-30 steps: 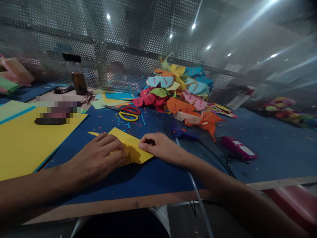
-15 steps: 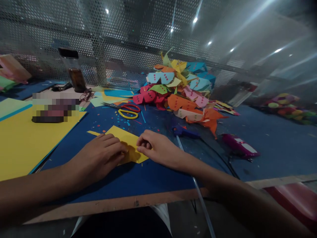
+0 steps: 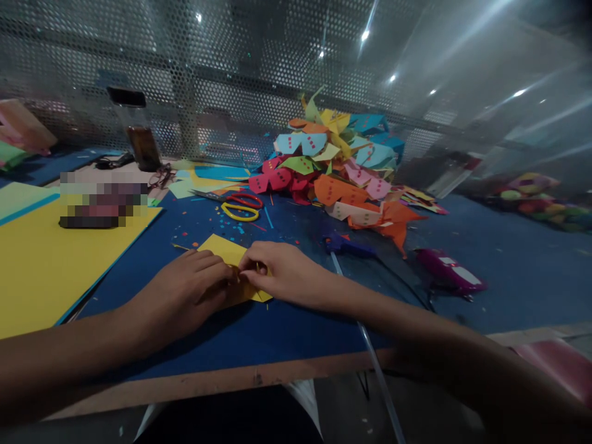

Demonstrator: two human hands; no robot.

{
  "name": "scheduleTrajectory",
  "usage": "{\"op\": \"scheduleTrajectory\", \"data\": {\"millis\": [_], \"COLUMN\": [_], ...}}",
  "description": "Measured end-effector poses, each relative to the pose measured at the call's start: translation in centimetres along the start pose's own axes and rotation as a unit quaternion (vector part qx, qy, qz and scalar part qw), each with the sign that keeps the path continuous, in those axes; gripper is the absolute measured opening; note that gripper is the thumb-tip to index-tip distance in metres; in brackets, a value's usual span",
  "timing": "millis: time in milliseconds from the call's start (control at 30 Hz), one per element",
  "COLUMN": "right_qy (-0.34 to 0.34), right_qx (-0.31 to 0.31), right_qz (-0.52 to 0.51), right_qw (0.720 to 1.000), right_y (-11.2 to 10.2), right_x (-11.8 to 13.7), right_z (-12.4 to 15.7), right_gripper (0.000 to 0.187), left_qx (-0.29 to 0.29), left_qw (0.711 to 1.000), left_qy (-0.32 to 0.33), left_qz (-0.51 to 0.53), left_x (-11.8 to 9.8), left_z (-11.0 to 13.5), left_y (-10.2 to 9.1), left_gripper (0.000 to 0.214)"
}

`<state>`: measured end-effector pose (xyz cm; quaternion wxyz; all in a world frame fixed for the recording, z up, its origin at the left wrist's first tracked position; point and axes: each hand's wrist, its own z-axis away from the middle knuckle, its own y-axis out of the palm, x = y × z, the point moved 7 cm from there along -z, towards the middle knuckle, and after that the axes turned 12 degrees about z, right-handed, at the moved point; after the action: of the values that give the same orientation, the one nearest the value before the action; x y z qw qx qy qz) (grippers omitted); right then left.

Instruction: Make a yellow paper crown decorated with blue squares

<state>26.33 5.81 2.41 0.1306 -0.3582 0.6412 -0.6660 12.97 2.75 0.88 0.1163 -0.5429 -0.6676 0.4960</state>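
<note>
A piece of yellow paper (image 3: 222, 248) with angled edges lies on the blue tabletop under both hands. My left hand (image 3: 192, 283) rests over its left part with curled fingers closed on yellow paper. A narrow yellow paper strip (image 3: 181, 246) sticks out past the knuckles, seen nearly edge-on. My right hand (image 3: 282, 271) pinches at yellow paper right beside the left fingertips, with thumb and forefinger together. The fingers hide most of what is between them, so I cannot tell whether they grip the strip or the larger piece.
Scissors (image 3: 240, 206) with red and yellow handles lie beyond the hands among paper scraps. A blue glue gun (image 3: 349, 245) is at the right, near a purple device (image 3: 451, 271). Folded paper shapes (image 3: 342, 179) are heaped behind. Large yellow sheets (image 3: 60, 265) and a bottle (image 3: 141, 139) are left.
My right hand has moved left until its fingertips meet the left ones, closing into a pinch. The narrow strip has turned from flat to nearly edge-on. My left hand has barely moved.
</note>
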Motion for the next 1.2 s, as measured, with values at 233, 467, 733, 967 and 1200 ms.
{"op": "scheduleTrajectory", "data": {"millis": [233,467,733,967,1200], "right_qy": [0.026,0.029,0.033,0.03,0.027], "right_qx": [0.021,0.022,0.018,0.017,0.015], "right_qz": [-0.035,-0.041,-0.05,-0.058,-0.06], "right_qw": [0.999,0.998,0.998,0.998,0.998], "right_y": [1.2,1.0,1.3,1.5,1.3], "right_x": [-0.8,-0.7,-0.9,-1.0,-0.9], "right_z": [-0.5,-0.2,-0.2,-0.3,-0.3], "right_gripper": [0.022,0.025,0.02,0.023,0.026], "left_qx": [-0.023,-0.022,-0.018,0.008,0.016], "left_qw": [1.0,1.0,1.0,0.999,0.996], "left_qy": [0.011,0.01,0.007,0.04,0.084], "left_qz": [0.016,0.006,-0.004,-0.033,-0.04], "left_x": [-0.3,-0.4,-0.1,-0.4,-0.7], "left_z": [-0.2,-0.3,0.1,0.3,0.6], "left_y": [-0.5,-0.4,0.0,0.1,-0.1], "left_gripper": [0.022,0.024,0.026,0.025,0.019]}}
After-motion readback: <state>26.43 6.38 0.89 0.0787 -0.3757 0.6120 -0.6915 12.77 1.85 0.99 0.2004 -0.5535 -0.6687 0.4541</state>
